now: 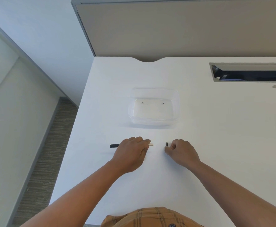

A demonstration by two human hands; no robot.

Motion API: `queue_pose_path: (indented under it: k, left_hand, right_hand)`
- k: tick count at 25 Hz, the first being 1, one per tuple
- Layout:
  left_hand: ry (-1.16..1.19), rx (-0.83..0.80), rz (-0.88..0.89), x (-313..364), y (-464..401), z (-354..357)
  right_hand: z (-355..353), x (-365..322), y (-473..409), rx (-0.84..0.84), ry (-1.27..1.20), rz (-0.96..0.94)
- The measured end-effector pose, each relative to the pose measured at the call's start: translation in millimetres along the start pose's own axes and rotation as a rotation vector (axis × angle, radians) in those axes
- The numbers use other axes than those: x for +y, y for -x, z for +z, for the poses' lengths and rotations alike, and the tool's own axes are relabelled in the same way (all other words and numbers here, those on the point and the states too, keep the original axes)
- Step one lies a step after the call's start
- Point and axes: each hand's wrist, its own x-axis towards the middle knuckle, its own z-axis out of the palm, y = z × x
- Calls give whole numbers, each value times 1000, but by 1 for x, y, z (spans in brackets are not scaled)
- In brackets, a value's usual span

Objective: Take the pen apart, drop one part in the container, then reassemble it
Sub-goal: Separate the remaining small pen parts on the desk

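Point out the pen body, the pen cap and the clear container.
pen body (114,145): head view, on the black end sticking out left of the left hand.
pen cap (166,144): head view, on its dark end at the right hand's fingers.
clear container (176,110): head view, on its right wall.

We have one view only, head-mounted, looking forward and steeply down over the white table (199,145). It sits close above both forearms; the partition (183,30) closes the far edge, floor (40,161) visible at left.
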Motion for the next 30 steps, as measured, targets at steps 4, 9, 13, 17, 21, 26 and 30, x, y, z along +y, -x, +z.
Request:
queue_pose_path:
  k: [4,9,13,17,21,26,30]
  left_hand:
    - [-33,-29,8,1,0,-1]
    - [-82,-81,5,0,-2,-3]
    - [-111,-107,0,1,-8,-8]
    - [-85,-129,9,4,-10,-14]
    - [-81,-92,42,4,-11,-20]
    - [164,434,-252,3,-1,-9]
    - [1100,388,-660,13,-10,-15]
  right_hand:
    - [0,0,2,3,-19,-1]
    - [-5,-4,9,148,-164,-122]
    - [-4,-14,14,106,-228,-470]
    - [-2,-27,14,61,-89,-651]
    - [-2,-33,15,57,-73,-654]
    - [-6,-31,13,-57,-515,-253]
    - [-9,-30,13,-225,-745,-102]
